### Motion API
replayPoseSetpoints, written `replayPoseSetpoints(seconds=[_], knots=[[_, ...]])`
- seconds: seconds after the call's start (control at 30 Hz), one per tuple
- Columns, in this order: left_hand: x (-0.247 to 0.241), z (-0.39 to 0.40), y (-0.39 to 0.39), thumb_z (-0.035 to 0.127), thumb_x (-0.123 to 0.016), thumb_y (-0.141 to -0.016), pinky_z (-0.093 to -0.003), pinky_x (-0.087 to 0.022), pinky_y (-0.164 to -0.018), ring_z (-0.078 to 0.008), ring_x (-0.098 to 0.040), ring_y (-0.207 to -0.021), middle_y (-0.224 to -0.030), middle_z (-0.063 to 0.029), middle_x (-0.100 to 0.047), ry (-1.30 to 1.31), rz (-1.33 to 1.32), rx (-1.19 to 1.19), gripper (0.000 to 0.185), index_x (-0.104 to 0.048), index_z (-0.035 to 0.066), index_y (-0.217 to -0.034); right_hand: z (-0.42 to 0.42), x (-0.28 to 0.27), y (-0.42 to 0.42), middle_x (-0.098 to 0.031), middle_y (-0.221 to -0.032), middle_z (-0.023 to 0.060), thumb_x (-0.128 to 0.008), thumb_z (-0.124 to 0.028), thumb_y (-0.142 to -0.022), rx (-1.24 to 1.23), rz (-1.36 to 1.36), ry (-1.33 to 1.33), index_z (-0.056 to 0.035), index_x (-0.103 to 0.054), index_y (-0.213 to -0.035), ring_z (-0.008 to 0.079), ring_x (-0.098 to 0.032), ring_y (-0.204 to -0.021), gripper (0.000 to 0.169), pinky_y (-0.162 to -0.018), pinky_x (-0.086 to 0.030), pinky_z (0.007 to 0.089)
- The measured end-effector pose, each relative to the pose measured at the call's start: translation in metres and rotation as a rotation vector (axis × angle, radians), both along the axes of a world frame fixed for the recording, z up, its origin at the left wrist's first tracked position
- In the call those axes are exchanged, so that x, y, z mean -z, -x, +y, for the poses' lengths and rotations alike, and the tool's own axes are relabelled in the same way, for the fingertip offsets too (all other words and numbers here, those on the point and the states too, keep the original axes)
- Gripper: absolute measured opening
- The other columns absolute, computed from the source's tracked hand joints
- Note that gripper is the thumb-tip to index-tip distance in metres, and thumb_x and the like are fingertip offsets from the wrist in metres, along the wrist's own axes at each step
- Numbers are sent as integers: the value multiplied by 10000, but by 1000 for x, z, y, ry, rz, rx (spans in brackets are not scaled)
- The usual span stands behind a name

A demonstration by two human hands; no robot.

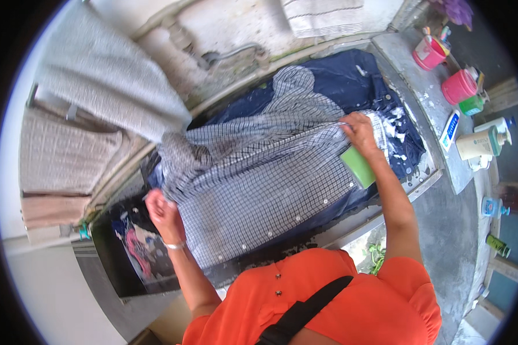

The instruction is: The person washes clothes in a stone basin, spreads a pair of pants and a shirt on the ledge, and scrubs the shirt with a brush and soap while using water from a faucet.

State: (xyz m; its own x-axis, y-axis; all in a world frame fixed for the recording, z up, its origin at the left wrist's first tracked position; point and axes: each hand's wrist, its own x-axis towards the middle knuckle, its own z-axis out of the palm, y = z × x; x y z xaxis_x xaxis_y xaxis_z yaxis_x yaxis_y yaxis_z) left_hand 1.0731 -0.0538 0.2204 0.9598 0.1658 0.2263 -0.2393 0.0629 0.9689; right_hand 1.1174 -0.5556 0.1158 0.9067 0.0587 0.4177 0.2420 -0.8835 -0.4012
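A black-and-white checked, buttoned shirt lies spread across dark blue jeans, with part of its cloth folded back and bunched on top. My left hand, slightly blurred, pinches the cloth at the shirt's left edge. At the other end, my right hand grips a raised fold between thumb and fingers. Below that wrist rests a flat green block, partly covered by my arm; whether it is soap or a brush I cannot tell. White foam clings to the jeans at the right.
At the left is a dark basin with pink cloth in it. Towels hang above, near a teal tap. Along the right ledge stand pink cups, a toothpaste tube and pump bottles.
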Motion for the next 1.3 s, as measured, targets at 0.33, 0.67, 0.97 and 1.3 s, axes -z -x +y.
replayPoseSetpoints(seconds=[0.33, 0.67, 0.97, 1.3], knots=[[74, 3, 107, 116, -664, -736, -350, -388, -910, -284, -479, -1060, -1231, -175, -442, -798, 285, -231, 564, -421, 22, -1236, 1, -28, 67, -583, -901, 109, -548, 16, -689, -90, 175, 6, -64, -600, -878, 288, -532, -875, 212, -775, -420, 368], [63, 72, 22, 326, -649, -764, -327, -465, -622, -222, -592, -634, -702, -150, -631, -752, 560, -183, 344, -641, -10, -839, -34, 10, 39, -565, -859, -4, -468, 1, -812, 11, 322, -667, -5, -574, -973, 59, -489, -772, 192, -709, -385, 190], [6, 141, 58, 1, -515, -771, -239, -388, -857, -117, -529, -961, -1046, -30, -575, 48, 108, 6, 367, -507, 16, -1138, -43, 21, 20, -580, -917, 7, -513, -51, -833, 42, 232, -718, 2, -564, -1035, 75, -508, -821, 214, -763, -391, 210], [104, 25, 155, 251, -747, -645, -368, -374, -866, -293, -474, -982, -1037, -160, -508, -690, 294, -603, 541, -490, -12, -1041, -41, 14, 46, -543, -848, -14, -474, -34, -824, -21, 280, -556, 7, -569, -1022, 44, -428, -690, 223, -635, -356, 182]])
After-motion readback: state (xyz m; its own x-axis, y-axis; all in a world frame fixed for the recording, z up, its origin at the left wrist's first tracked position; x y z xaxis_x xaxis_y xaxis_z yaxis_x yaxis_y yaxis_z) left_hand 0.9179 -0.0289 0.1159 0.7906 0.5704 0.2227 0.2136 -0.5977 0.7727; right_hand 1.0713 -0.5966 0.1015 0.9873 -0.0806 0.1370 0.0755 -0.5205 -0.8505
